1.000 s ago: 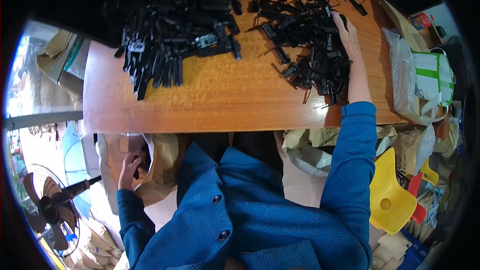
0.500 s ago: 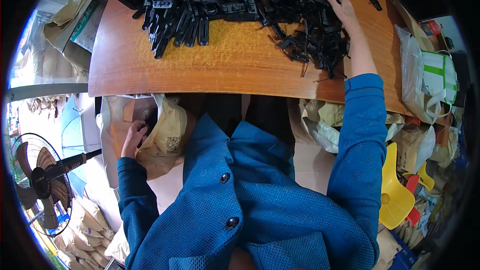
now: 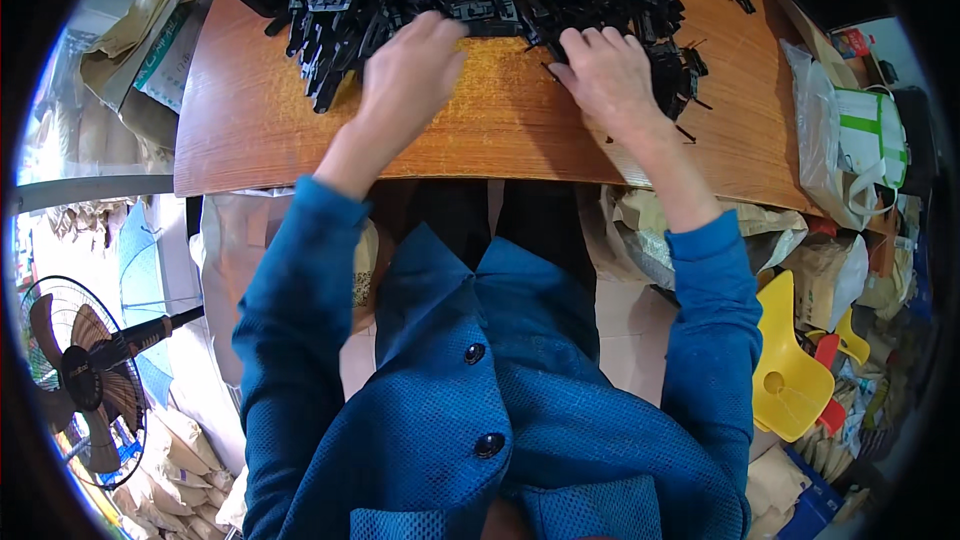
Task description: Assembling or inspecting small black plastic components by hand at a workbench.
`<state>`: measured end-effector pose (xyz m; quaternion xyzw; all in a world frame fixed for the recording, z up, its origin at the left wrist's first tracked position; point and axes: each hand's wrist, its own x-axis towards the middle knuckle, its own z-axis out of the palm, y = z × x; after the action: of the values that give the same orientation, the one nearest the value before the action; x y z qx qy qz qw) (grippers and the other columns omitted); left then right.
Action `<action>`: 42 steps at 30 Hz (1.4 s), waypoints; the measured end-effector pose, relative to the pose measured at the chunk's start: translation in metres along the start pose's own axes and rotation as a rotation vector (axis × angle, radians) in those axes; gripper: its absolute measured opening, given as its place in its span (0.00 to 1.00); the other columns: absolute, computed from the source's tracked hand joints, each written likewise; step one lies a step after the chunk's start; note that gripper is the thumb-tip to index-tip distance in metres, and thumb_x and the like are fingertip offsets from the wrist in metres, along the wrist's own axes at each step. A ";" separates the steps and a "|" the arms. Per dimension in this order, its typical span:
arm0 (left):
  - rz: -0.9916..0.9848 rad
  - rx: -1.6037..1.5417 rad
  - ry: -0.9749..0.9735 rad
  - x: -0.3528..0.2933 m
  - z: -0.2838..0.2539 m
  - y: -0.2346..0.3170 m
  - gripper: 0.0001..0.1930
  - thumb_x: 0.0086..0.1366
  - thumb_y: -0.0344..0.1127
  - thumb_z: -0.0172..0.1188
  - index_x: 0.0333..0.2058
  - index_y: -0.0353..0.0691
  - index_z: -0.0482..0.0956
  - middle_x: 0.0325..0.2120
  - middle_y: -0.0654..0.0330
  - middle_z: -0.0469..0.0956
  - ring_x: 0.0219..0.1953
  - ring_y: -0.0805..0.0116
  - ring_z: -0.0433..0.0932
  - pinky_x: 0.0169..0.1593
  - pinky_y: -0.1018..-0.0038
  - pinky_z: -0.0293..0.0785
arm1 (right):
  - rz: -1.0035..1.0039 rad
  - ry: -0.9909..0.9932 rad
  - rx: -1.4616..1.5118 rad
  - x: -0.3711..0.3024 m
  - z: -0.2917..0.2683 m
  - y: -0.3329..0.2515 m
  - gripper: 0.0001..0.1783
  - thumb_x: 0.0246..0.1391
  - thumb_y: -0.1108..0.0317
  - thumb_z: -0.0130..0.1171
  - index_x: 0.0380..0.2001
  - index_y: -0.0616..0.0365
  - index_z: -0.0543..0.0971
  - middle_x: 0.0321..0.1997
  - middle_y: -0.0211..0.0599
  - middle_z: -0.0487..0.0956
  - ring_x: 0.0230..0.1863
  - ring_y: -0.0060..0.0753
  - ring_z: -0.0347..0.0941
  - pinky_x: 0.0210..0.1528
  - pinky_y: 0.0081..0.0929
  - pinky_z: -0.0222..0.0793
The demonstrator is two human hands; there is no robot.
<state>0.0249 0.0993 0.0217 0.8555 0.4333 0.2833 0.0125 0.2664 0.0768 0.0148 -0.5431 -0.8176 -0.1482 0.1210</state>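
Two heaps of black plastic parts lie on a wooden table (image 3: 250, 140). The left heap (image 3: 335, 15) is of long, flat pieces with some glossy faces. Smaller pieces with thin prongs make up the right heap (image 3: 625, 0). Blurred by motion, my left hand (image 3: 415, 65) is over the front edge of the left heap, and its fingertips are hard to make out. My right hand (image 3: 610, 75) is at the front of the right heap, its fingers curled down and together. What lies under those fingers is hidden.
A paper sack (image 3: 225, 270) stands below the table's front edge at left, partly behind my left sleeve. More bags (image 3: 650, 230) sit under the edge at right. A fan (image 3: 85, 375) stands far left, and a yellow plastic seat (image 3: 790, 360) is at right.
My left hand has come up out of the sack to the left heap. My right hand has moved nearer and leftward from the far side of the right heap, whose front pieces have shifted.
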 end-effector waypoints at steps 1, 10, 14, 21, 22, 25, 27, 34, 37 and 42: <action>0.037 0.035 -0.004 0.014 0.018 0.004 0.08 0.58 0.31 0.57 0.36 0.39 0.76 0.34 0.55 0.73 0.39 0.56 0.76 0.40 0.64 0.76 | 0.001 -0.001 -0.001 0.001 0.006 -0.003 0.12 0.49 0.62 0.63 0.32 0.55 0.73 0.31 0.35 0.77 0.37 0.37 0.73 0.38 0.33 0.66; 0.044 0.241 -0.095 0.040 0.064 0.009 0.13 0.49 0.26 0.62 0.36 0.38 0.73 0.35 0.55 0.73 0.43 0.57 0.74 0.40 0.64 0.77 | 0.066 -0.100 0.165 0.012 0.020 0.016 0.16 0.50 0.67 0.60 0.42 0.55 0.71 0.31 0.39 0.77 0.39 0.42 0.74 0.39 0.38 0.71; 0.030 0.209 -0.152 0.034 0.051 0.011 0.14 0.50 0.27 0.62 0.37 0.37 0.72 0.35 0.53 0.76 0.40 0.55 0.76 0.40 0.65 0.77 | 0.170 -0.105 0.567 0.018 0.002 0.027 0.29 0.52 0.72 0.54 0.59 0.48 0.62 0.28 0.41 0.73 0.31 0.37 0.73 0.37 0.33 0.71; -0.717 -0.865 -0.225 0.002 0.032 0.004 0.17 0.58 0.33 0.64 0.43 0.33 0.70 0.33 0.58 0.80 0.33 0.70 0.79 0.35 0.77 0.75 | 0.486 -0.097 1.327 0.024 -0.011 -0.009 0.25 0.58 0.74 0.52 0.59 0.52 0.65 0.29 0.30 0.73 0.32 0.24 0.74 0.35 0.20 0.73; -0.742 -1.110 -0.169 -0.010 0.033 0.004 0.16 0.58 0.31 0.64 0.44 0.34 0.71 0.33 0.60 0.79 0.33 0.75 0.78 0.35 0.80 0.74 | 0.508 -0.022 1.442 0.023 -0.008 -0.018 0.21 0.57 0.74 0.54 0.55 0.54 0.68 0.30 0.32 0.74 0.33 0.25 0.75 0.37 0.19 0.73; -0.796 -1.382 -0.086 -0.030 0.027 0.011 0.16 0.57 0.26 0.63 0.45 0.35 0.72 0.35 0.62 0.79 0.33 0.77 0.77 0.36 0.84 0.73 | 0.545 0.151 1.553 0.016 -0.003 -0.053 0.14 0.54 0.75 0.61 0.43 0.60 0.73 0.33 0.33 0.77 0.33 0.23 0.76 0.38 0.17 0.74; -0.802 -1.501 0.036 -0.037 0.023 0.018 0.16 0.55 0.22 0.62 0.43 0.31 0.73 0.32 0.60 0.78 0.35 0.75 0.77 0.39 0.81 0.74 | 0.529 0.289 1.507 0.015 0.006 -0.081 0.14 0.52 0.77 0.62 0.42 0.60 0.73 0.32 0.29 0.76 0.33 0.18 0.73 0.38 0.15 0.72; -0.797 -1.450 0.188 -0.051 0.011 0.038 0.16 0.56 0.17 0.57 0.46 0.30 0.71 0.39 0.56 0.77 0.39 0.73 0.77 0.40 0.79 0.75 | 0.493 0.593 1.115 0.007 0.015 -0.143 0.12 0.50 0.74 0.65 0.37 0.61 0.74 0.33 0.35 0.79 0.33 0.26 0.75 0.37 0.23 0.71; -0.791 -1.585 0.205 -0.058 0.007 0.039 0.11 0.61 0.23 0.54 0.43 0.31 0.72 0.37 0.59 0.76 0.37 0.75 0.76 0.41 0.78 0.76 | 0.365 0.656 0.998 0.002 0.018 -0.146 0.13 0.51 0.76 0.64 0.40 0.60 0.73 0.37 0.34 0.78 0.36 0.24 0.74 0.40 0.21 0.71; -0.901 -1.955 0.254 -0.067 -0.001 0.037 0.06 0.65 0.32 0.56 0.38 0.37 0.75 0.32 0.63 0.76 0.34 0.76 0.75 0.39 0.79 0.73 | 0.123 0.685 0.784 -0.009 0.021 -0.138 0.15 0.47 0.79 0.64 0.39 0.59 0.73 0.39 0.41 0.80 0.38 0.35 0.77 0.42 0.26 0.72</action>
<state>0.0205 0.0255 0.0002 0.2018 0.2925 0.5617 0.7471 0.1415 0.0268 -0.0227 -0.4247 -0.6916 0.0070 0.5841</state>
